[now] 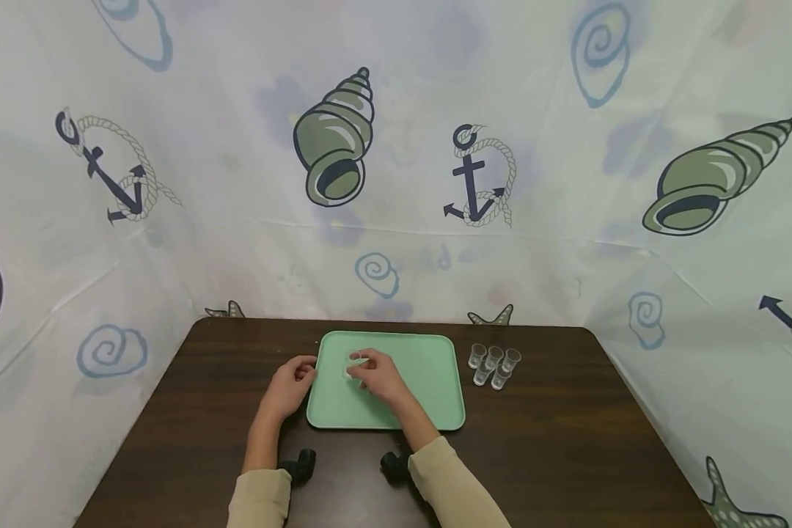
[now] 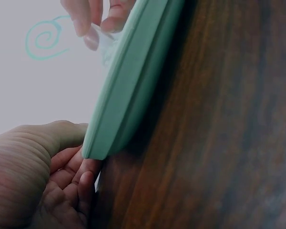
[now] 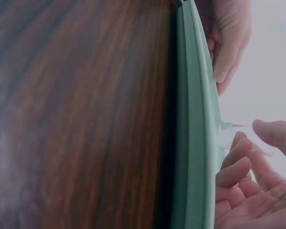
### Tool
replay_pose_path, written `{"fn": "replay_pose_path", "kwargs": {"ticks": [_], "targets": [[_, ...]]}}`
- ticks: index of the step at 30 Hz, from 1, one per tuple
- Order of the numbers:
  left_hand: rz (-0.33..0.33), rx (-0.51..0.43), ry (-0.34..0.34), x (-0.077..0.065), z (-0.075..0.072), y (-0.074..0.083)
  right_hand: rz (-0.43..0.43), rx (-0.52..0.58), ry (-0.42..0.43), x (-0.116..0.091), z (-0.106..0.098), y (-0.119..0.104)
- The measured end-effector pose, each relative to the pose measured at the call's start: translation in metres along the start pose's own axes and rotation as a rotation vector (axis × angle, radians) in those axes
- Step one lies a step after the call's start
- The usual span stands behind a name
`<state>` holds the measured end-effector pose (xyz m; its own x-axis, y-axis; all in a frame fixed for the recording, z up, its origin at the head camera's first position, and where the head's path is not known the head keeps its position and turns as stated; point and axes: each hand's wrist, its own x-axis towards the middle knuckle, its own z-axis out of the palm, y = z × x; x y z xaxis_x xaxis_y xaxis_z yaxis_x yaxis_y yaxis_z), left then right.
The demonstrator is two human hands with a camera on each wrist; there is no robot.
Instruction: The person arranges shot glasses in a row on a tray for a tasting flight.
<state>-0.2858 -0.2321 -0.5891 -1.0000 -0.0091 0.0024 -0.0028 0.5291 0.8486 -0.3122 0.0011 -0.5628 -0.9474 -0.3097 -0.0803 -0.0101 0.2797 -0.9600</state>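
A light green tray lies on the brown table. My left hand holds its left rim, the thumb at the edge and the other fingers curled beside and below it in the left wrist view. Over the left half of the tray, my right hand grips a small clear cup between thumb and curled fingers. That cup stands on the tray surface, largely hidden by the fingers in the head view.
Several more small clear cups stand grouped on the table, right of the tray. Black wrist devices sit at both wrists. A white curtain printed with shells and anchors hangs around the table's back and sides.
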Motion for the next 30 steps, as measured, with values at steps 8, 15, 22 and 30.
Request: {"fn": "replay_pose_path", "kwargs": {"ticks": [8, 15, 22, 30], "targets": [[0.016, 0.006, 0.008, 0.006, 0.001, -0.001, -0.024, -0.031, -0.004, 0.004, 0.006, -0.004], [0.007, 0.0, 0.01, 0.007, 0.0, 0.002, -0.01, -0.032, -0.012, 0.01, 0.009, -0.005], [-0.004, -0.011, 0.001, 0.002, 0.0, 0.002, -0.002, -0.035, -0.005, 0.012, 0.016, -0.003], [-0.012, -0.02, -0.002, -0.002, 0.001, 0.003, 0.015, -0.053, -0.019, 0.01, 0.02, -0.005]]}}
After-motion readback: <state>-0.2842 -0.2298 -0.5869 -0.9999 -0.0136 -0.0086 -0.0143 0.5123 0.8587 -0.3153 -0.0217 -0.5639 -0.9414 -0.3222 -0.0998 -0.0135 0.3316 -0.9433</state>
